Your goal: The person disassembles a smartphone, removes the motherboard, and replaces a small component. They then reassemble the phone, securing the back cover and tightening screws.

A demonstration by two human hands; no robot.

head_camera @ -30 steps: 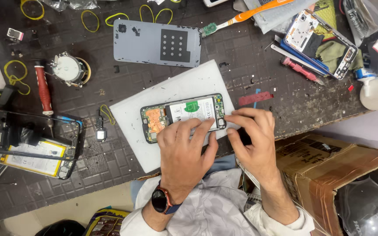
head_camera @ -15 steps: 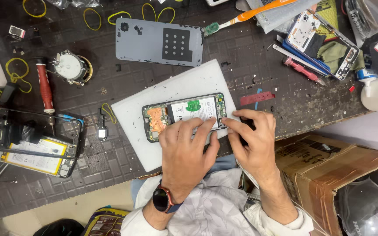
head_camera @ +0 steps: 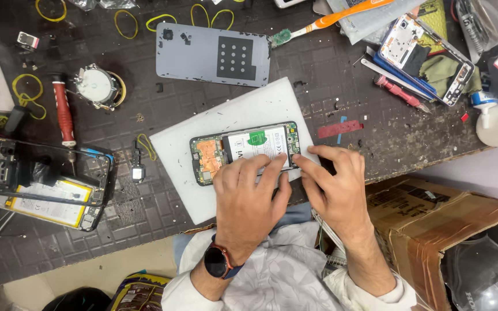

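Note:
An opened phone [head_camera: 243, 150] with its back removed lies on a white mat [head_camera: 185, 138], showing a white battery and an orange-brown board at its left end. My left hand [head_camera: 249, 201], with a watch on the wrist, rests flat over the phone's near edge and presses it down. My right hand [head_camera: 332, 184] touches the phone's right end with its fingertips; whether it pinches a small tool is hidden. The phone's grey back cover [head_camera: 211, 55] lies farther back on the dark table.
Another dismantled phone with a yellow-white battery [head_camera: 47, 184] lies at the left, beside a red-handled screwdriver [head_camera: 64, 115] and a round metal part [head_camera: 96, 86]. A toothbrush [head_camera: 329, 20], phone parts and tools crowd the back right. A cardboard box [head_camera: 433, 213] sits lower right.
Both hands stay on the phone; my right hand's fingertips have shifted slightly along its right end. The phone and mat hold their place.

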